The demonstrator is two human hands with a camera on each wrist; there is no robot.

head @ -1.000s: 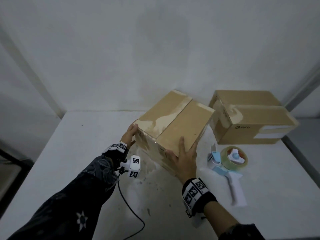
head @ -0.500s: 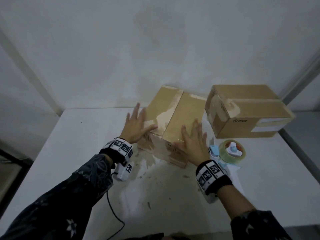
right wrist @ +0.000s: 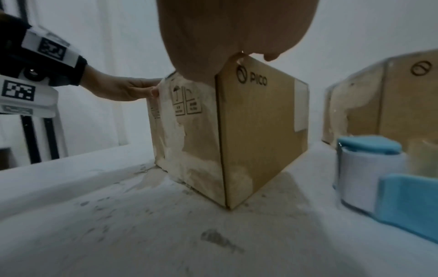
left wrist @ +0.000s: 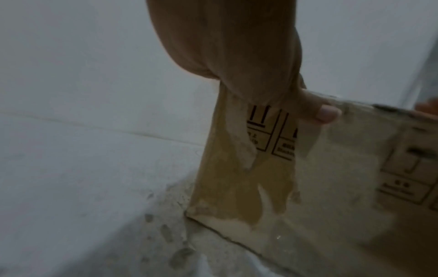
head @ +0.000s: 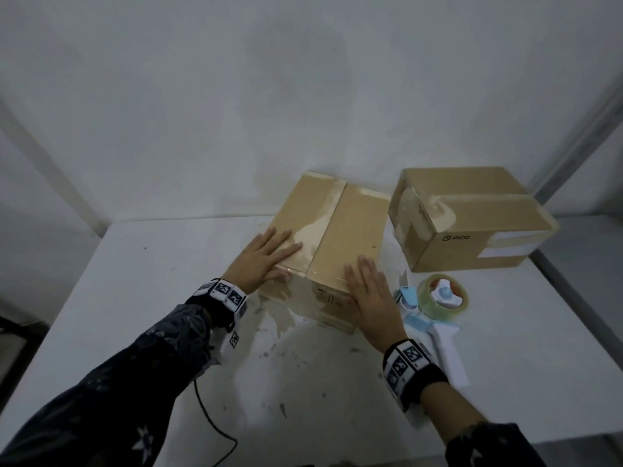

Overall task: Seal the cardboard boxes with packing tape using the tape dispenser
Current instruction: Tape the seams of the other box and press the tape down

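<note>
both hands are now pressing flat on the near box [head: 340, 237], left hand [head: 261, 256] and right hand [head: 372, 298] fingers straight, gripping nothing; box is sitting squared at the worktop's back edge, tape dispenser [head: 435, 305] lying untouched beside it, so taping's probably next

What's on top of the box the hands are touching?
Both hands lie flat on the near box: left hand, right hand. Old tape patches run along its closed flaps. What is inside is hidden.
</note>
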